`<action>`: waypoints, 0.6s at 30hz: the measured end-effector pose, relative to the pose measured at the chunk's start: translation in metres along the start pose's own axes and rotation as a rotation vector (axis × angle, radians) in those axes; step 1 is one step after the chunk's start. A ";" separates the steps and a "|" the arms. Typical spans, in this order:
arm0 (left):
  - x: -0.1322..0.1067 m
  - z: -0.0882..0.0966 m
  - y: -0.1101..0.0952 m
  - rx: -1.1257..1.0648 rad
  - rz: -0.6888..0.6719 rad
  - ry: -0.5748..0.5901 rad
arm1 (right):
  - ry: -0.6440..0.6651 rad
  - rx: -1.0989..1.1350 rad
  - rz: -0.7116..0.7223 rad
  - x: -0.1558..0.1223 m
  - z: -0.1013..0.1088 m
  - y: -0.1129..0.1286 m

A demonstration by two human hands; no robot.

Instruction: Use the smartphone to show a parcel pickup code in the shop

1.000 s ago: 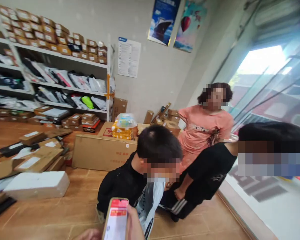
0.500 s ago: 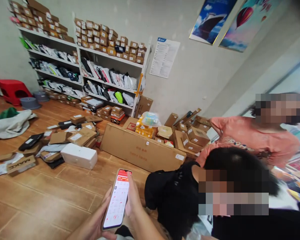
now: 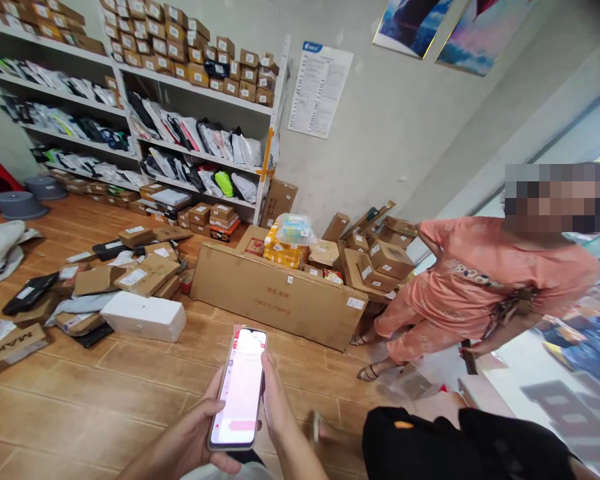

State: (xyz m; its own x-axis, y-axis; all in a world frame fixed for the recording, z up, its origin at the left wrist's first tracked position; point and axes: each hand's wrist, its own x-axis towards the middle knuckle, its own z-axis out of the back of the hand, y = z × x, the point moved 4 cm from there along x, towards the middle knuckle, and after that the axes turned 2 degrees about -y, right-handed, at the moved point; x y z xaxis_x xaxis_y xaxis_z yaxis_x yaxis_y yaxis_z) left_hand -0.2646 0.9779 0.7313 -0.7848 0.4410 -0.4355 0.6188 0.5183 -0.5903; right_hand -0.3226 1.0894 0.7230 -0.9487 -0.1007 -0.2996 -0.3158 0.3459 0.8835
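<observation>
A smartphone [image 3: 240, 390] with a bright, mostly white screen is held upright in front of me at the bottom middle. My left hand [image 3: 205, 413] wraps its left side and lower back, with the thumb lying over the screen's left edge. Along the right side, my right hand [image 3: 277, 400] grips the phone, its thumb at the upper right edge. A pink bar shows low on the screen; smaller text is too faint to read. Most fingers are hidden behind the phone.
A long cardboard box [image 3: 275, 300] stands on the wooden floor ahead. Loose parcels and a white foam box [image 3: 143, 316] lie at left. Shelves [image 3: 195, 87] hold several packages. At right are a person in pink clothes [image 3: 445, 287] and another person's black clothing [image 3: 460, 440].
The phone screen has switched from an icon page to a mostly white page. My left thumb has come over the screen. The person in black has moved down and right.
</observation>
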 end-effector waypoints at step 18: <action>0.148 -0.001 -0.133 0.142 -0.077 0.020 | 0.242 -0.003 -0.001 0.154 0.001 0.064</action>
State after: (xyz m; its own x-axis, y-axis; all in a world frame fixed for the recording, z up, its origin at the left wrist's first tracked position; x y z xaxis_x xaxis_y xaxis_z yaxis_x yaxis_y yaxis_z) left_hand -0.4630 0.9751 0.7465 -0.8279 0.4190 -0.3729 0.5448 0.4428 -0.7121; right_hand -0.4890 1.0968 0.7326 -0.9241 -0.3217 -0.2063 -0.3168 0.3427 0.8844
